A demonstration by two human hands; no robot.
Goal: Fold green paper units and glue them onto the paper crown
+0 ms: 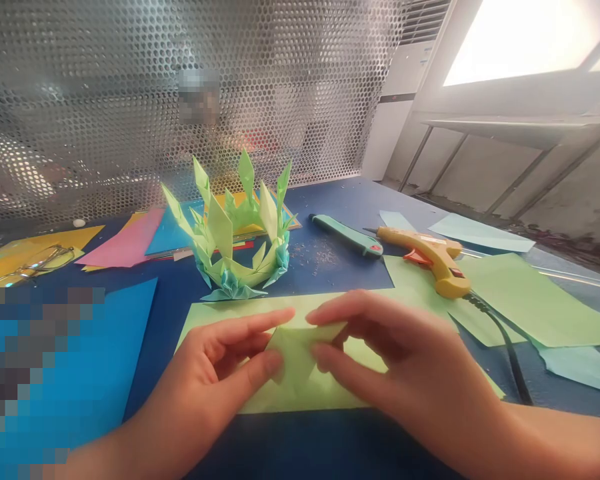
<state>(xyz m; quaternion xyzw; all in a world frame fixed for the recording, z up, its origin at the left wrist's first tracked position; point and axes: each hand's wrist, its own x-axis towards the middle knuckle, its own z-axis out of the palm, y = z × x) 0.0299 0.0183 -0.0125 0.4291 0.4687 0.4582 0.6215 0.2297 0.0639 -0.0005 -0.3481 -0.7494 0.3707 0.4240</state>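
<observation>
Between my two hands is a small folded piece of light green paper (295,357). My left hand (220,373) pinches its left side, thumb in front. With thumb and fingers, my right hand (385,353) grips the right edge. Under both hands lies a larger light green sheet (200,323), partly hidden by them. Just beyond it stands a folded paper crown (223,227), with pointed green pieces rising from a ring and blue-green folded pieces along its base.
A yellow glue gun (430,253) with a black cord lies at the right on green sheets (545,300). A teal utility knife (347,235) rests behind. Blue paper (130,347), pink paper (125,243) and glasses (45,263) lie left. A perforated metal panel (130,87) borders the blue table.
</observation>
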